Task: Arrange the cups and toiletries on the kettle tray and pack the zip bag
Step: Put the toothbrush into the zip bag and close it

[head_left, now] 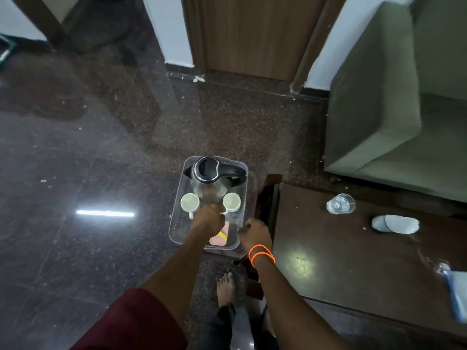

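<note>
Clear tray at frame centre, kettle at its far end, 2 white cups before it, left hand curled over the right cup's handle, right hand closed on the tray's near right rim, pink packet between the hands, dark desk at right.

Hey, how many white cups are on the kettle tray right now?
2. One white cup sits left of the kettle, the other cup to its right, by the left hand. The hands may hide more.
</note>
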